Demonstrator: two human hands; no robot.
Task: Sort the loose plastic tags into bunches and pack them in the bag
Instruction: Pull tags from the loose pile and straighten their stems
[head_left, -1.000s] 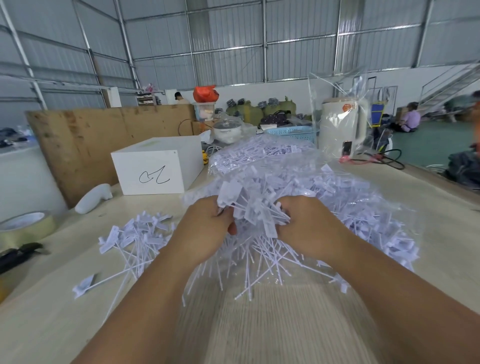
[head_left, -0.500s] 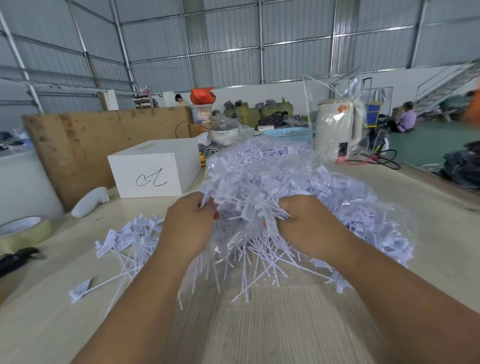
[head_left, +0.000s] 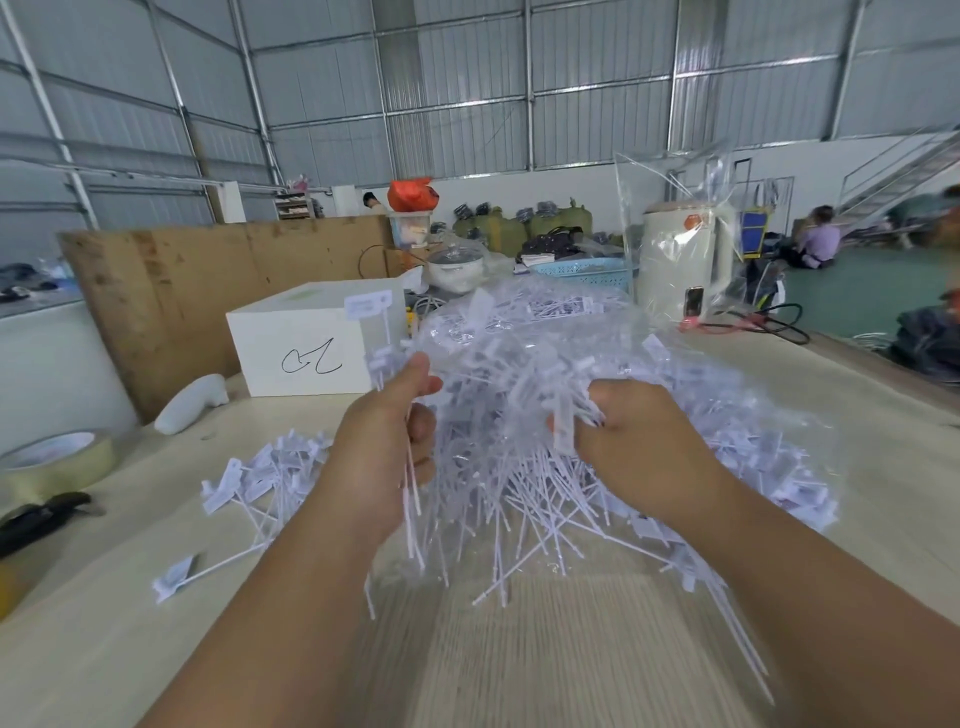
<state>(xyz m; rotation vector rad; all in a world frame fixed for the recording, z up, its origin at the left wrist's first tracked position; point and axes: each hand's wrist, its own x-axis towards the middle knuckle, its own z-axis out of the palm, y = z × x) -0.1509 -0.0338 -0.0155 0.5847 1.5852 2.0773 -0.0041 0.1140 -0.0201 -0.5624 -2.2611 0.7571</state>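
A big heap of white plastic tags, partly under clear plastic film, fills the middle of the table. My left hand grips a few tags by their stems, lifted clear of the heap's left side; their flat heads stick up above my thumb. My right hand is dug into the heap, fingers curled round a clump of tags. A smaller loose pile of tags lies to the left. An upright clear plastic bag stands behind the heap around a white kettle.
A white box with a black scribble stands behind my left hand. At the left edge are a roll of tape, a black tool and a white handle-shaped object. Black cables lie at the far right.
My left hand has pulled away to the left and upward, drawing a few tags out of the heap. My right hand stays buried in the heap. The view has shifted slightly.
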